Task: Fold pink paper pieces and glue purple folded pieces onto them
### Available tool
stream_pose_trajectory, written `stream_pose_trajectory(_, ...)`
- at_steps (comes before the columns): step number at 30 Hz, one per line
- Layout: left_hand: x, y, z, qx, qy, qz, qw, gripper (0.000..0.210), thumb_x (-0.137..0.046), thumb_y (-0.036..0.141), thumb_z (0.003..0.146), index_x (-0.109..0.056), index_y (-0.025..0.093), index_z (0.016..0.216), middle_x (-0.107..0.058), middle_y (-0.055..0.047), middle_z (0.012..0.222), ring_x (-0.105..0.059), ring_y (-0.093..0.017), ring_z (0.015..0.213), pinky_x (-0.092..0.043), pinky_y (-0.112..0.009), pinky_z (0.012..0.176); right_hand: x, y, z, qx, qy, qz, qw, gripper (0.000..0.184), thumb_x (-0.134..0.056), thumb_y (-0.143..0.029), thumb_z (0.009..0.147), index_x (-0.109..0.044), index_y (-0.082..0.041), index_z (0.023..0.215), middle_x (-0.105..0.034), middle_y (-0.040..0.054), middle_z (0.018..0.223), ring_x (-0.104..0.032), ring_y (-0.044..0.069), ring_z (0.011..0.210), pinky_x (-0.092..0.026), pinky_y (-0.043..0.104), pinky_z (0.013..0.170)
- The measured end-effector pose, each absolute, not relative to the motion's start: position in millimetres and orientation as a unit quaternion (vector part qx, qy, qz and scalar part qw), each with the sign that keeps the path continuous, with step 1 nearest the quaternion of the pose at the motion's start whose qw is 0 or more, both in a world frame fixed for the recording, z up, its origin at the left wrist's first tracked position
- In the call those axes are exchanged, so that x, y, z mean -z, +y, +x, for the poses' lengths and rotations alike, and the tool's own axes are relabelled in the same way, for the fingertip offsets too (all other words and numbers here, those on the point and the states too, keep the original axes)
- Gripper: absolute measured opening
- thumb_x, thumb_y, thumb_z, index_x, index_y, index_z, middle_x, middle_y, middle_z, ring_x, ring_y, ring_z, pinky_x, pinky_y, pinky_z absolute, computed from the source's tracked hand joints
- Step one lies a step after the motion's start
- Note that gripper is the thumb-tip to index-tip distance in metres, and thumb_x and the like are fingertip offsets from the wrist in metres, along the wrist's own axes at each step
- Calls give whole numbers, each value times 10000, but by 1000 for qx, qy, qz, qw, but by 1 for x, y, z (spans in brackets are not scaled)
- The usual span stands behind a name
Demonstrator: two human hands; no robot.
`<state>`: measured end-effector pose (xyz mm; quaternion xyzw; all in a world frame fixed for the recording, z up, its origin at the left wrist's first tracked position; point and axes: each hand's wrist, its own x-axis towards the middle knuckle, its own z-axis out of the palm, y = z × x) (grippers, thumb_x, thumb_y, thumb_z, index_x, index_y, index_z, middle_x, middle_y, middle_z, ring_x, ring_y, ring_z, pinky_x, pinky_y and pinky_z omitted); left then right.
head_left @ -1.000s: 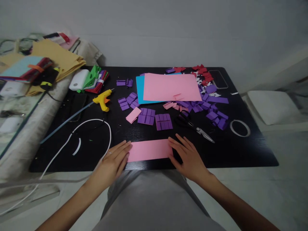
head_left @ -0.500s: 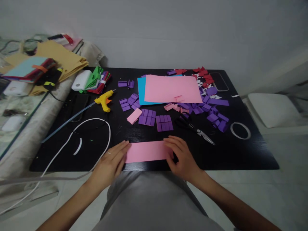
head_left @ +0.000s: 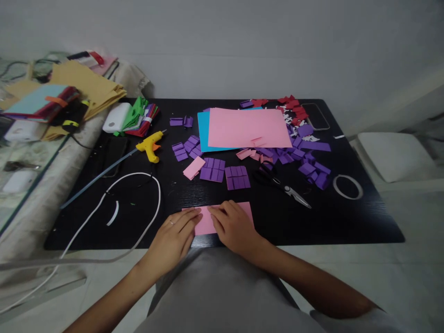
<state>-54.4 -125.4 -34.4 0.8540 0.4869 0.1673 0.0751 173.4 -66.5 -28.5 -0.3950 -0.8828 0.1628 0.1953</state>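
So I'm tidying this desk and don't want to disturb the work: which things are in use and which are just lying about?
In hand:
- pink paper strip
- left hand, flat on the strip
- right hand, flat on the strip

Lying about:
- scissors
- yellow glue gun
- large pink sheet
- purple pieces
- tape ring

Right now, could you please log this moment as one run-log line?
left hand: flat on pink strip | right hand: pressing strip's middle | scissors: beyond, untouched | glue gun: far left
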Motion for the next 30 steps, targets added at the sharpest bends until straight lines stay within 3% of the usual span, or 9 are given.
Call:
stream_pose_trajectory(9,33,-123,-53,-190,492,844,96,401,-517,92,985,-623,169,1364,-695,-128,1364,-655,-290,1262,-562,-497,1021,34,-63,236,-120,-846,-472,215,296,-522,-218,1044,-766,-171,1205,-705,110,929,-631,236,844,-538,409,800)
stream_pose_trajectory(12,30,-121,-52,-198,489,843,102,367,-524,104,995,-638,171,1337,-705,-117,1336,-659,-280,1241,-554,-485,1009,28,-58,251,-111,-827,-507,217,288,-531,-274,1046,-791,-188,1136,-675,81,821,-627,227,777,-521,392,738)
stream_pose_trajectory(16,24,-113,-48,-207,489,842,101,264,-543,136,1015,-668,153,1247,-732,-111,1232,-677,-267,1148,-544,-456,947,17,-49,230,-170,-788,-530,264,193,-599,-276,1001,-763,-177,977,-714,76,856,-673,215,826,-527,356,791)
stream_pose_trajectory(20,21,-109,-46,-215,490,839,100,221,-551,144,1014,-702,167,1173,-751,-94,1162,-681,-259,1099,-533,-433,919,12,-44,180,-230,-798,-527,181,210,-677,-292,967,-677,-204,776,-711,15,752,-664,166,706,-442,293,659)
stream_pose_trajectory(23,23,-111,-47,-211,498,835,98,275,-540,150,1020,-705,197,1235,-754,-87,1182,-676,-260,1127,-528,-437,945,12,-42,156,-221,-806,-539,107,217,-685,-301,961,-664,-213,763,-723,14,752,-663,172,688,-349,295,590)
stream_pose_trajectory(30,28,-114,-48,-225,496,833,100,261,-542,142,1024,-687,190,1236,-751,-88,1199,-671,-263,1153,-516,-444,953,10,-32,183,-249,-749,-609,80,239,-667,-281,947,-646,-218,718,-722,2,737,-630,166,668,-273,286,577)
